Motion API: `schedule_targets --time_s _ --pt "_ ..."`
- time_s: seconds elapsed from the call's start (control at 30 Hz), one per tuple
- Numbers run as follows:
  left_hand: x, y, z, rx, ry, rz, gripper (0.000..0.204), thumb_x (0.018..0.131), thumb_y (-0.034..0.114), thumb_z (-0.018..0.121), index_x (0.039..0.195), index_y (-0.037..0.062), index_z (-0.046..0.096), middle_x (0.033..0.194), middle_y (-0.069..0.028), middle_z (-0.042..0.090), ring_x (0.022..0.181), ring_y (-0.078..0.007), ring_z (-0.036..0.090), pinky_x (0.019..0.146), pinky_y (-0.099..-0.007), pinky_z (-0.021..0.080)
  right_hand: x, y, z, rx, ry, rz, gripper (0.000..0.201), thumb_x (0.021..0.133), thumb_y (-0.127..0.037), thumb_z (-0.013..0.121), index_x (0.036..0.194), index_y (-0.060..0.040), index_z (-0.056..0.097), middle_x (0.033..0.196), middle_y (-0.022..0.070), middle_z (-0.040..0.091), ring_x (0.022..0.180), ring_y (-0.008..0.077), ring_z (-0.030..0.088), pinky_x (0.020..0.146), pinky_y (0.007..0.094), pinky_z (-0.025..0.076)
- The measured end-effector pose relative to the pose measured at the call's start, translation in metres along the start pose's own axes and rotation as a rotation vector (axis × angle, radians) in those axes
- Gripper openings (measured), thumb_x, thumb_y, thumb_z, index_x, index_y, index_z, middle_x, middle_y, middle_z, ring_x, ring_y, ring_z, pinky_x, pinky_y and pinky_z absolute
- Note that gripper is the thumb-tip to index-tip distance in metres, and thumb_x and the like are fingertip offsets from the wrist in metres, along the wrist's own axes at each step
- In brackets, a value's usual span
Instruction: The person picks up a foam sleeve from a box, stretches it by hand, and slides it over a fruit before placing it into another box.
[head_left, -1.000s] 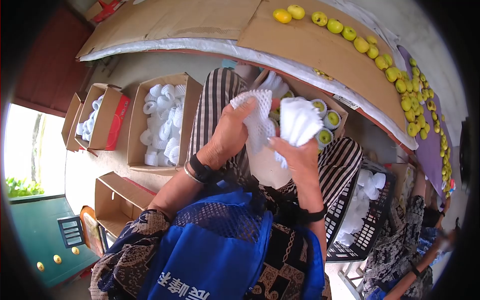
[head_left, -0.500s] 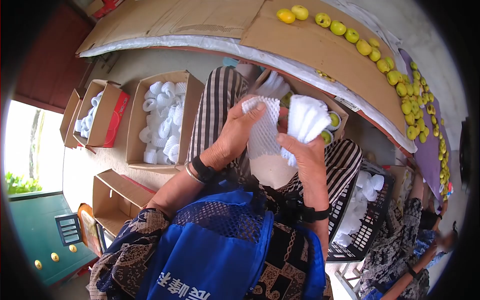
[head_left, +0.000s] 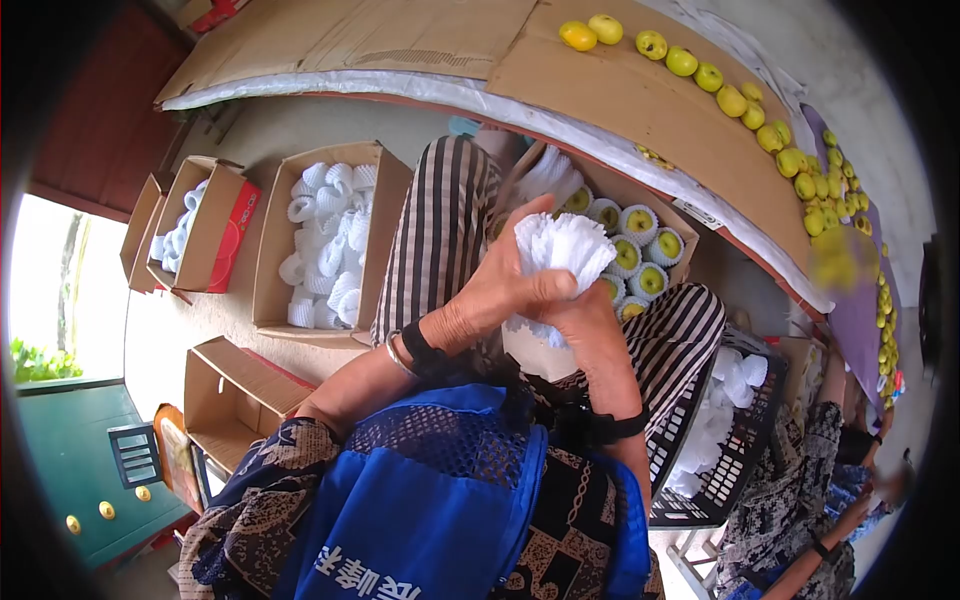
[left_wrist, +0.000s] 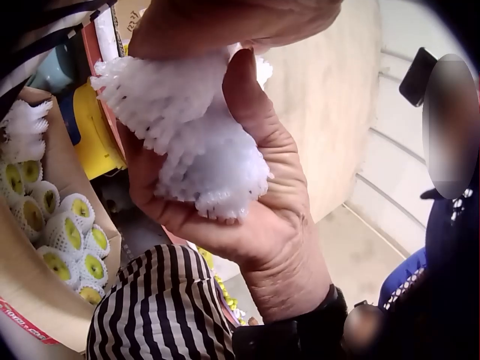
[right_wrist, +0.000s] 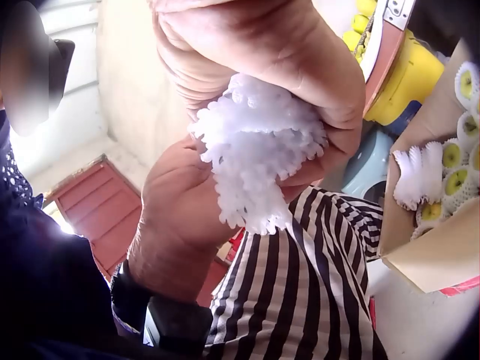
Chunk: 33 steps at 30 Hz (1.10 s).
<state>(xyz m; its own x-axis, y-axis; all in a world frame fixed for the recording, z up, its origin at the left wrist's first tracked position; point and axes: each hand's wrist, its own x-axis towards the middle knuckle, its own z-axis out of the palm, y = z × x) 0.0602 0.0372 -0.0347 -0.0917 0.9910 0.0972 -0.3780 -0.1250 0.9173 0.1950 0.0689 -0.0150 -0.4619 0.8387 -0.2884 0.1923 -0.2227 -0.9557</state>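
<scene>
Both hands meet over my lap around one wad of white foam fruit nets [head_left: 562, 248]. My left hand [head_left: 495, 285] grips the wad from the left, thumb up along its side. My right hand [head_left: 583, 318] cups it from below. The left wrist view shows the right hand's palm [left_wrist: 247, 225] and thumb wrapped round the foam nets [left_wrist: 195, 142]. In the right wrist view the foam nets [right_wrist: 259, 146] are squeezed between both hands. Just beyond, between my knees, a cardboard box [head_left: 686, 222] holds green fruit in foam nets [head_left: 640, 225].
An open box [head_left: 268, 285] of loose foam nets stands on the floor at left, smaller boxes [head_left: 215, 245] beside it. A black basket [head_left: 735, 470] of nets is at right. Yellow-green fruit [head_left: 700, 72] lines the cardboard-covered table. Another person [head_left: 815, 480] sits lower right.
The hands held one foam net each, slightly apart. They have come together and the nets are now bunched into a single wad between them, uncovering the wrapped fruit in the box.
</scene>
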Motion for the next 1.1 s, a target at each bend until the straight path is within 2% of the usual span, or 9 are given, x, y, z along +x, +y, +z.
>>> schedule_targets --time_s 0.1,0.3,0.4,0.43,0.53,0.67,0.73,0.83,1.1 --pt "0.002 0.004 0.003 0.124 -0.005 -0.077 0.089 0.072 0.031 0.086 0.140 -0.0022 0.039 0.126 -0.0113 0.055 0.117 -0.0171 0.051 0.104 -0.0330 0.038 0.002 0.003 0.001 0.005 -0.036 -0.025 0.057 0.067 -0.010 0.082 0.117 -0.0010 0.057 0.107 0.0061 0.065 0.098 0.0170 0.062 0.083 0.0326 0.052" --pt "0.003 0.013 0.003 0.073 -0.052 -0.256 0.065 0.070 0.018 0.084 0.125 -0.0008 0.053 0.109 -0.0070 0.064 0.101 -0.0146 0.060 0.094 -0.0295 0.046 0.004 0.019 0.003 -0.046 -0.140 -0.107 0.053 0.067 -0.007 0.082 0.116 -0.0034 0.060 0.109 0.0050 0.065 0.099 0.0164 0.061 0.085 0.0330 0.052" --pt "0.001 0.013 0.008 0.102 0.039 -0.166 0.049 0.073 0.014 0.079 0.115 0.0032 0.058 0.103 -0.0053 0.066 0.095 -0.0140 0.061 0.085 -0.0308 0.050 -0.001 0.025 -0.001 -0.008 -0.236 -0.235 0.054 0.067 -0.010 0.082 0.114 -0.0012 0.059 0.108 0.0071 0.064 0.100 0.0179 0.061 0.086 0.0342 0.052" --pt "0.000 0.015 0.009 0.189 0.068 -0.136 0.049 0.073 0.013 0.075 0.118 0.0043 0.057 0.103 -0.0050 0.066 0.096 -0.0145 0.061 0.086 -0.0321 0.050 0.004 0.034 0.000 0.154 -0.319 -0.210 0.070 0.061 -0.009 0.082 0.123 -0.0014 0.051 0.115 0.0088 0.059 0.107 0.0193 0.057 0.090 0.0361 0.050" --pt "0.004 0.005 0.002 0.178 0.035 -0.020 0.061 0.074 0.023 0.071 0.125 0.0007 0.049 0.112 -0.0180 0.068 0.103 -0.0225 0.064 0.090 -0.0339 0.050 -0.002 0.028 0.009 0.293 -0.189 -0.372 0.070 0.056 -0.004 0.079 0.121 -0.0014 0.052 0.110 0.0087 0.061 0.102 0.0190 0.059 0.088 0.0348 0.050" --pt "0.004 0.015 0.007 0.101 -0.063 -0.096 0.068 0.072 0.022 0.074 0.130 -0.0010 0.045 0.114 -0.0186 0.065 0.108 -0.0266 0.062 0.095 -0.0350 0.047 -0.015 0.009 0.001 0.215 -0.210 -0.296 0.068 0.050 -0.006 0.083 0.113 -0.0016 0.057 0.098 0.0087 0.066 0.092 0.0199 0.062 0.084 0.0329 0.050" --pt "0.003 0.028 0.016 0.165 -0.085 -0.146 0.070 0.067 0.024 0.076 0.126 0.0001 0.047 0.112 -0.0176 0.065 0.105 -0.0229 0.062 0.095 -0.0323 0.046 -0.011 0.016 0.006 0.187 -0.177 -0.430 0.066 0.051 -0.005 0.083 0.111 0.0004 0.056 0.096 0.0101 0.065 0.091 0.0212 0.062 0.082 0.0331 0.051" --pt "0.005 0.046 0.021 0.120 -0.170 -0.186 0.085 0.061 0.032 0.081 0.132 -0.0018 0.046 0.107 -0.0143 0.065 0.102 -0.0224 0.062 0.096 -0.0334 0.046 -0.030 -0.006 -0.004 0.096 -0.299 -0.155 0.052 0.056 -0.004 0.079 0.102 0.0054 0.057 0.086 0.0117 0.063 0.081 0.0209 0.063 0.070 0.0332 0.052" --pt "0.006 0.050 0.021 -0.127 -0.164 -0.142 0.087 0.067 0.027 0.074 0.141 -0.0024 0.039 0.091 -0.0063 0.062 0.090 -0.0152 0.061 0.088 -0.0285 0.049 -0.021 0.019 0.018 0.194 -0.279 -0.252 0.054 0.054 -0.006 0.080 0.101 0.0043 0.057 0.086 0.0097 0.063 0.081 0.0210 0.063 0.073 0.0326 0.052"
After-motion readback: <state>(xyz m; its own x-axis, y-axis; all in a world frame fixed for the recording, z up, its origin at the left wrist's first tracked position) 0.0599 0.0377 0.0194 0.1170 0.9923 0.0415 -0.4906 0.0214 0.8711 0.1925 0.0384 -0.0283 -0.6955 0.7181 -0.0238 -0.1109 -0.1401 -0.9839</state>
